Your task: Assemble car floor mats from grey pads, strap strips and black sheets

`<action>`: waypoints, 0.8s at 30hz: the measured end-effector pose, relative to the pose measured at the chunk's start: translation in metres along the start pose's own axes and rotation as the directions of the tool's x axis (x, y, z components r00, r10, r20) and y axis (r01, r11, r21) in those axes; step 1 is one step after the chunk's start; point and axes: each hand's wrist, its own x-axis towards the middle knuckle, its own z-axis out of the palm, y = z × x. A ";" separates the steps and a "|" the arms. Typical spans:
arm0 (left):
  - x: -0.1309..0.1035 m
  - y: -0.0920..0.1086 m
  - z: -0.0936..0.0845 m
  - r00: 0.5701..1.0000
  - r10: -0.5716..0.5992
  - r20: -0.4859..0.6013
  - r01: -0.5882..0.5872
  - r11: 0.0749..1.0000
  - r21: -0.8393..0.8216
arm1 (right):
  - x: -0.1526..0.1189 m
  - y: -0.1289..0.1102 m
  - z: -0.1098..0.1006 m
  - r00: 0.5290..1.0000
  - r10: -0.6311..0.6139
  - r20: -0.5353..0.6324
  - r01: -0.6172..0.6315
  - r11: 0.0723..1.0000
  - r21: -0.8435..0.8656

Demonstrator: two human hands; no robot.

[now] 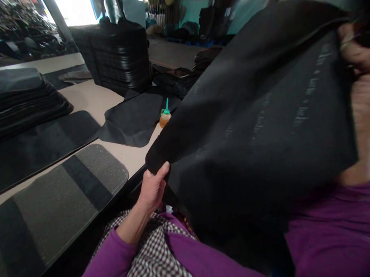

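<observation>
A large black mat, with rows of faint pale printing on the side facing me, is held up in front of my body. Its lower left corner is pinched in my left hand, thumb on the near side. At the far right my right hand is raised at the mat's upper edge, its fingers closed there and partly blurred. The mat sags between both hands and covers part of my lap and the table behind it.
A grey mat with dark bands lies on the pale table at left. Behind it are a stack of black mats, a loose black piece, a small oil bottle with a green spout and a tall black pile.
</observation>
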 end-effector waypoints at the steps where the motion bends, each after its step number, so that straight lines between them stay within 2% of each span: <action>1: -0.004 0.003 -0.003 1.000 -0.007 -0.012 0.007 1.000 0.021 | 0.000 0.003 0.001 0.998 -0.058 0.010 0.058 0.997 -0.058; 3: -0.011 0.006 -0.006 0.999 -0.044 -0.021 0.045 0.997 0.065 | 0.004 0.009 0.003 0.995 -0.096 0.024 0.098 0.988 -0.122; 6: -0.019 0.008 -0.009 0.997 -0.077 -0.020 0.079 0.991 0.111 | 0.013 0.015 0.004 1.000 -0.016 0.017 0.017 0.998 -0.056; 12: -0.022 0.012 -0.014 0.999 -0.053 0.010 0.052 0.993 0.108 | 0.029 0.024 0.018 0.998 0.025 -0.059 -0.027 0.999 -0.026; 19: -0.024 0.016 -0.012 0.999 -0.021 -0.027 0.023 0.996 0.090 | 0.031 0.029 0.032 0.998 0.049 0.025 -0.048 0.998 -0.033; 24: -0.023 0.017 -0.011 0.998 0.010 -0.055 -0.005 0.996 0.084 | 0.030 0.030 0.040 0.996 -0.017 0.091 0.018 1.000 0.000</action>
